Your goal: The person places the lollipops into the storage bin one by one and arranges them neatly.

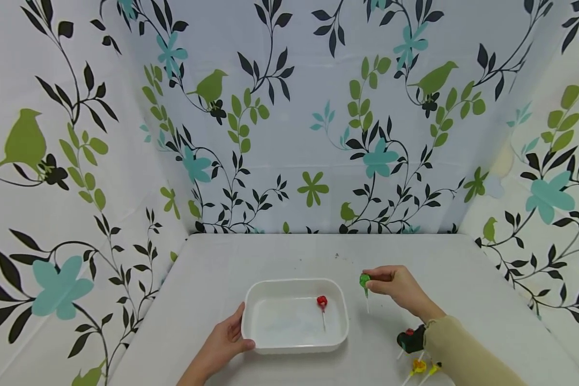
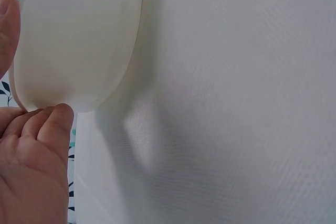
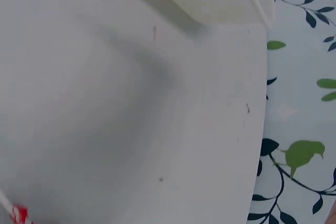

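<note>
A white rectangular tray (image 1: pixel 294 347) stands on the table with a red lollipop (image 1: pixel 322 301) lying inside, toward its right end. My left hand (image 1: pixel 224 340) grips the tray's left end, thumb over the near corner; in the left wrist view its fingers (image 2: pixel 55 124) press against the tray's outer wall (image 2: pixel 79 45). Right of the tray, above the tabletop, my right hand (image 1: pixel 399 289) pinches a green lollipop (image 1: pixel 364 280) by its wrapped head, the white stick pointing down. Only a corner of the tray (image 3: pixel 231 3) shows in the right wrist view, where the right hand is out of sight.
Beside the right sleeve lie yellow lollipops (image 1: pixel 418 366) and a dark bundle (image 1: pixel 410 341) with red on it and white sticks poking out. The sleeve partly covers them. Patterned curtains (image 1: pixel 289 118) rise behind and along both sides of the white table (image 1: pixel 212 262).
</note>
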`<action>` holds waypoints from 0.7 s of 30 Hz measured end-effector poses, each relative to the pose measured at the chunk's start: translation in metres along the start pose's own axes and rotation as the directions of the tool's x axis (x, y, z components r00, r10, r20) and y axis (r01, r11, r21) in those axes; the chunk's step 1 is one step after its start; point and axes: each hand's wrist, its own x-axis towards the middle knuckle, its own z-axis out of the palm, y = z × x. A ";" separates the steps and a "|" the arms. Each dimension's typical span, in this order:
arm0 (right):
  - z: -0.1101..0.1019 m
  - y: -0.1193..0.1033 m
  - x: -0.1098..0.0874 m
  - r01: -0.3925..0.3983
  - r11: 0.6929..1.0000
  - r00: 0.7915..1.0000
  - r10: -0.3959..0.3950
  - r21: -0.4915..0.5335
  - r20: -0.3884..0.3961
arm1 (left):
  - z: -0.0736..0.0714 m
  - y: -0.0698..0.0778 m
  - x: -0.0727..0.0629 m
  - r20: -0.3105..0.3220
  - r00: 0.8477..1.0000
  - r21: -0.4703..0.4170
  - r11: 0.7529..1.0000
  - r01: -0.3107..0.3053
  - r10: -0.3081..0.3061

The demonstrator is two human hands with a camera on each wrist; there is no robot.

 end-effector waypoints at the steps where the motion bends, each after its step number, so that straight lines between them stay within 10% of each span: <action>1: 0.006 -0.003 0.004 -0.002 1.000 1.000 0.002 0.007 0.003 | 0.000 0.000 0.000 -0.001 1.000 -0.001 1.000 0.002 -0.002; 21: 0.117 -0.045 0.060 -0.079 0.967 0.993 0.096 -0.242 0.062 | -0.002 -0.001 -0.001 0.031 0.998 -0.015 0.998 -0.055 0.055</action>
